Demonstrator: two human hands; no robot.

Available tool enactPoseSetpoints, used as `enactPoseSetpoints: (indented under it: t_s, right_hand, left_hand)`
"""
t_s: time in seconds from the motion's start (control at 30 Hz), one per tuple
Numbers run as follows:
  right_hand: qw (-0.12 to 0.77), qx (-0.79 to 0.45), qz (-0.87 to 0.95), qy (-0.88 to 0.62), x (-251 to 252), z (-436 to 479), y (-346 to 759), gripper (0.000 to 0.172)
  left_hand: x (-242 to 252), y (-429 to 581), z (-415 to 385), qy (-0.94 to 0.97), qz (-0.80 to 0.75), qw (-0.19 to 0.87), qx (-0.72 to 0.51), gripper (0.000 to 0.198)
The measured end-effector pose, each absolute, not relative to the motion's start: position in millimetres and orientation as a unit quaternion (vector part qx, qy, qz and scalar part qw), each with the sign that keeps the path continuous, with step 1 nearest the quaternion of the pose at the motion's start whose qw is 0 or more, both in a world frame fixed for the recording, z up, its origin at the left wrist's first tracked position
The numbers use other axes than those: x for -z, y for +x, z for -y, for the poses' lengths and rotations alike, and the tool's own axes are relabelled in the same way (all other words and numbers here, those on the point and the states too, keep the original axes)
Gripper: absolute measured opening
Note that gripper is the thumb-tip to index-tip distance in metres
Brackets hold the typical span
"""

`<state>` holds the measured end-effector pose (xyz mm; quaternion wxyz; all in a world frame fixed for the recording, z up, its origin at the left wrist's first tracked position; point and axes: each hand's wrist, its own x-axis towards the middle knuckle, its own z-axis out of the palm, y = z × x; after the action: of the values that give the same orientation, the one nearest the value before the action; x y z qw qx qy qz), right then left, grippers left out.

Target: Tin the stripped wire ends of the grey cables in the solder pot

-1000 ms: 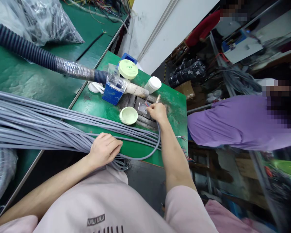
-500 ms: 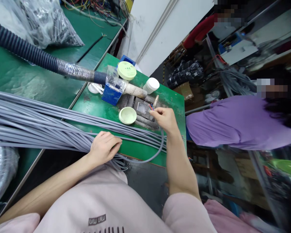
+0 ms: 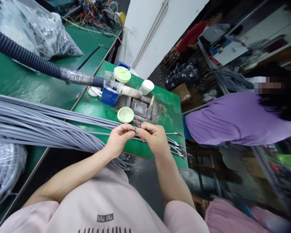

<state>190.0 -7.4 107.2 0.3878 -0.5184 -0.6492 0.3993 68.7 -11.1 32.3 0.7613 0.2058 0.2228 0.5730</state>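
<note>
Both hands meet above the near edge of the green tabletop (image 3: 169, 110). The left hand (image 3: 118, 137) and the right hand (image 3: 154, 139) each close a thumb-and-finger grip on the end of one grey cable (image 3: 136, 130), nearly fingertip to fingertip. Thin coloured cores (image 3: 137, 123), red and blue among them, stick up from the stripped end between the two grips.

This seems to go best with both pinches close to where the jacket ends, so the fine cores fan apart without kinking. A light pull should do, as strands this thin look easy to nick.

The jacket is smooth, round and matt. The cable bundle (image 3: 38, 123) sweeps in from the left edge as a thick sheaf of the same grey. Behind the hands sit a shallow, pale green round lid (image 3: 125, 114) and a dull, scuffed metal block (image 3: 140, 108). A ribbed dark hose (image 3: 26, 55) crosses the far left corner.
</note>
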Motion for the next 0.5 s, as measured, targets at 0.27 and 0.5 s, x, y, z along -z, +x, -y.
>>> enactPoseSetpoints:
  t_s: [0.27,0.5]
  right_hand:
    - [0.389,-0.441,0.66,-0.467,-91,30,196,0.022]
    - [0.464,-0.448,0.63,-0.433,-67,48,195,0.039]
  left_hand:
    - [-46,53,14,0.11,-0.166,0.818,-0.539,0.021]
    - [-41,67,27,0.115,-0.09,0.883,-0.445,0.021]
